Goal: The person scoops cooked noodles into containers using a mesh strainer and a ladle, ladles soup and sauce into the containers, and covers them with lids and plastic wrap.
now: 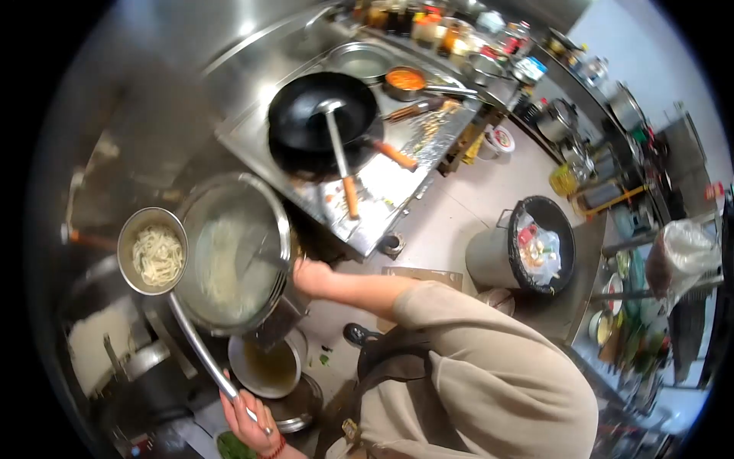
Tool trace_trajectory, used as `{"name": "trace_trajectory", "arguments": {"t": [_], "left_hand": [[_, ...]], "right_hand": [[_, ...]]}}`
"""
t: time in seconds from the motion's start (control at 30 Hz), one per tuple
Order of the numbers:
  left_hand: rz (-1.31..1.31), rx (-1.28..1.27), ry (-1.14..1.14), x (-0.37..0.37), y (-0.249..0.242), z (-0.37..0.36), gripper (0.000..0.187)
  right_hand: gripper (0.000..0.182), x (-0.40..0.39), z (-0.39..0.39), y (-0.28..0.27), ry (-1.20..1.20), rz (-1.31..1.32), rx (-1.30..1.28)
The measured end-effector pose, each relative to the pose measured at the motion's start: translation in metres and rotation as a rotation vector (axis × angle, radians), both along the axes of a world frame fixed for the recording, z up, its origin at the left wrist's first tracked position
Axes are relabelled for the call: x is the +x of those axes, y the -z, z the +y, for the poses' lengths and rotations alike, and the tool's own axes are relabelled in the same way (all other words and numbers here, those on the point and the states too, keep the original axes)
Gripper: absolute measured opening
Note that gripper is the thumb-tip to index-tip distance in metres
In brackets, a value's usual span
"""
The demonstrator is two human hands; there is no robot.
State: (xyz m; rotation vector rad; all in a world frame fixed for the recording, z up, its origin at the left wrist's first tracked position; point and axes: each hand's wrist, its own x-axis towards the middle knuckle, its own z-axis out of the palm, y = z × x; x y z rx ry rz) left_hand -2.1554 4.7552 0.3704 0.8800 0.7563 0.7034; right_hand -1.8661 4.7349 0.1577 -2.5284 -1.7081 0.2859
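My left hand, with a red bracelet at the wrist, is wrapped round the metal handle of a long-handled strainer. White noodles lie in its round bowl, which is held over the left rim of a large steaming pot. At the pot's right side, my right hand is closed on a thin utensil that reaches into the pot; its far end is blurred in the cloudy liquid. More pale noodles seem to show in that liquid.
A black wok with a wooden-handled ladle sits on the steel stove. Behind it stand a pan of orange food and several seasoning jars. Below the pot is a bowl of brownish liquid. A lined bin stands to the right.
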Motion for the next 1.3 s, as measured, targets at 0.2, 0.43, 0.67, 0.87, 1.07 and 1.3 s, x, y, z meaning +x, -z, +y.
{"name": "trace_trajectory", "arguments": {"t": [0.2, 0.43, 0.67, 0.87, 1.07, 1.3], "left_hand": [[-0.235, -0.156, 0.310, 0.132, -0.052, -0.059, 0.054], [-0.073, -0.250, 1.090, 0.372, -0.075, -0.151, 0.030], [0.024, -0.432, 1.085, 0.591, -0.047, -0.275, 0.041], [-0.020, -0.380, 1.429, 0.775, -0.012, -0.361, 0.057], [0.026, -0.340, 1.705, 0.967, -0.001, -0.457, 0.056], [0.055, -0.373, 1.829, 1.124, 0.005, -0.607, 0.057]], "right_hand": [[0.049, 0.044, -0.112, -0.046, -0.175, 0.706, 0.267], [0.032, 0.218, -0.372, -0.022, 0.189, 0.716, 0.221], [0.026, 0.383, -0.581, -0.038, 0.969, 0.619, 0.318], [0.019, 0.455, -0.734, 0.025, 1.467, 0.398, 0.142], [0.024, 0.421, -0.828, 0.007, 1.931, 0.527, 0.375], [0.021, 0.400, -0.826, 0.061, 2.235, 0.835, 0.183]]}}
